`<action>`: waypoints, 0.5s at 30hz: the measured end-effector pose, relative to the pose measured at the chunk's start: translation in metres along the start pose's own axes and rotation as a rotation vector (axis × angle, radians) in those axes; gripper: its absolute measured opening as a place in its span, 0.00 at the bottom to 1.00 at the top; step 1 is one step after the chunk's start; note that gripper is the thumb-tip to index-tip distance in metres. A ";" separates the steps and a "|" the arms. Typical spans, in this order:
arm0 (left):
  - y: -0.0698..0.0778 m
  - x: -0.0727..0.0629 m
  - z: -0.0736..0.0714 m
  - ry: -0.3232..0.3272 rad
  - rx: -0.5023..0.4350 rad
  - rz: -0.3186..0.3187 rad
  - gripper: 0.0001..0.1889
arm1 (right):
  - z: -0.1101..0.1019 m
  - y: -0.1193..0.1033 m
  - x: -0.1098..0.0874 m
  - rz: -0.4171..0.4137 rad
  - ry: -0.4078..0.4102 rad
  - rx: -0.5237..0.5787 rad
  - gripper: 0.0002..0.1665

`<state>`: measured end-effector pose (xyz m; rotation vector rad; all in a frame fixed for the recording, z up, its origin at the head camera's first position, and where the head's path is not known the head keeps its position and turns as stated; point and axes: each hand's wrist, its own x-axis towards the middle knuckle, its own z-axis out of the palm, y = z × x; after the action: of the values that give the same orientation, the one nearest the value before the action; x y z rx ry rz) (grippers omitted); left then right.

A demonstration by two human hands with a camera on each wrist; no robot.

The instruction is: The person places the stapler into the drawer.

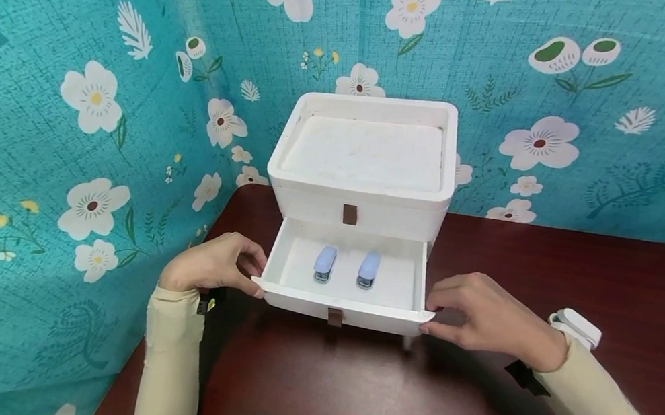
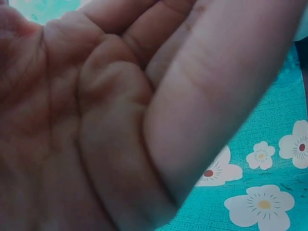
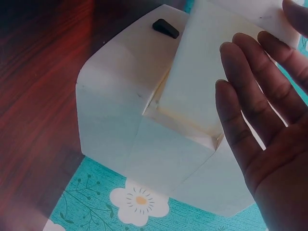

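A white drawer [image 1: 292, 303] is pulled out from the lower part of a white two-tier cabinet [image 1: 308, 205]. Two small light-blue staplers, a left one [image 1: 324, 263] and a right one [image 1: 369, 269], lie side by side inside it. At the drawer's front left corner, my left hand [image 1: 211, 266] grips the edge between thumb and fingers. My right hand [image 1: 479, 314] holds the opposite front corner, thumb at the front panel and fingers along the side. The right wrist view shows its fingers against the drawer wall [image 3: 192, 67]. In the left wrist view, my palm hides the drawer.
The cabinet's top is a shallow white tray [image 1: 369, 150] with a raised rim. Brown tabs mark the upper front [image 1: 349, 214] and the drawer front [image 1: 335, 317]. Everything stands on a dark red-brown table [image 1: 350, 385]; teal flowered cloth [image 1: 326, 38] hangs behind and at left.
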<state>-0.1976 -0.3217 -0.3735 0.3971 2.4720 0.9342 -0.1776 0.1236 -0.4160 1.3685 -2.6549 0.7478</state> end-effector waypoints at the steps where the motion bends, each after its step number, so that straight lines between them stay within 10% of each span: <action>1: 0.000 0.000 0.000 0.003 0.004 -0.001 0.20 | 0.000 0.000 0.000 -0.007 0.003 0.000 0.10; 15: 0.000 0.005 -0.002 0.085 0.068 0.059 0.22 | -0.003 0.007 0.006 0.006 0.033 -0.008 0.09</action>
<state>-0.2028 -0.3206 -0.3738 0.4640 2.5877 0.9094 -0.1873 0.1235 -0.4147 1.3355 -2.6349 0.7524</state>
